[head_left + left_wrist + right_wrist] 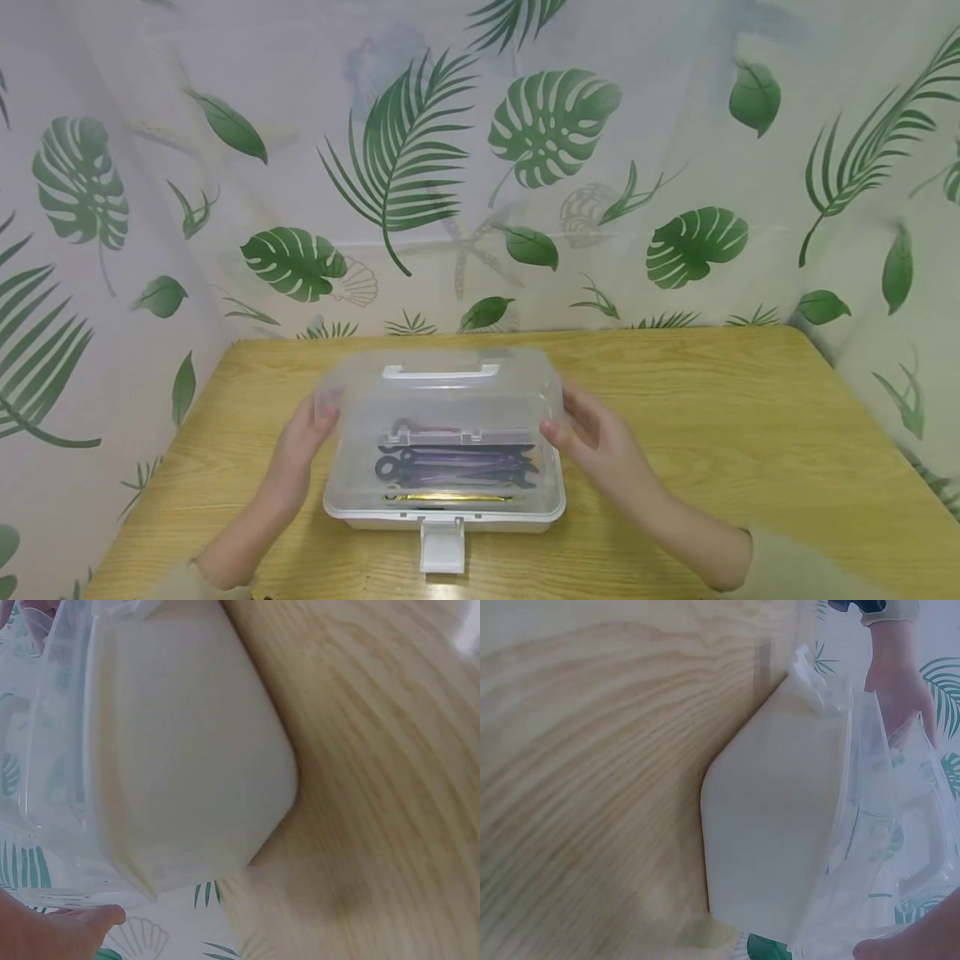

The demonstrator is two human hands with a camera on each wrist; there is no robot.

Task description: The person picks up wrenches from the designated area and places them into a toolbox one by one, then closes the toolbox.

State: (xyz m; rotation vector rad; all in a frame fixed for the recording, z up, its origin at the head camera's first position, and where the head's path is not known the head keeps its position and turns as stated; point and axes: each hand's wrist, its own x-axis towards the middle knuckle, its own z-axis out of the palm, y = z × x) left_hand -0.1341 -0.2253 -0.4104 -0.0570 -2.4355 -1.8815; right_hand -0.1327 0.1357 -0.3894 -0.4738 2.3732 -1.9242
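A storage box with a clear lid (442, 400) and a whitish base (195, 750) stands on the table. At the lid's left side my left hand (300, 442) grips its edge, thumb in front. On the opposite side my right hand (600, 433) holds the lid likewise, fingers partly behind it. A white handle (441, 372) sits on the lid. The white front latch (442, 546) hangs undone. Through the clear plastic show several dark and purple wrenches (457, 467) and a gold-coloured thin tool (450, 497). How far the lid is raised is hard to tell.
The wooden table (720, 433) extends on both sides of the box. Behind it hangs a pale cloth (450, 167) printed with green leaves, which also runs along the left and right sides.
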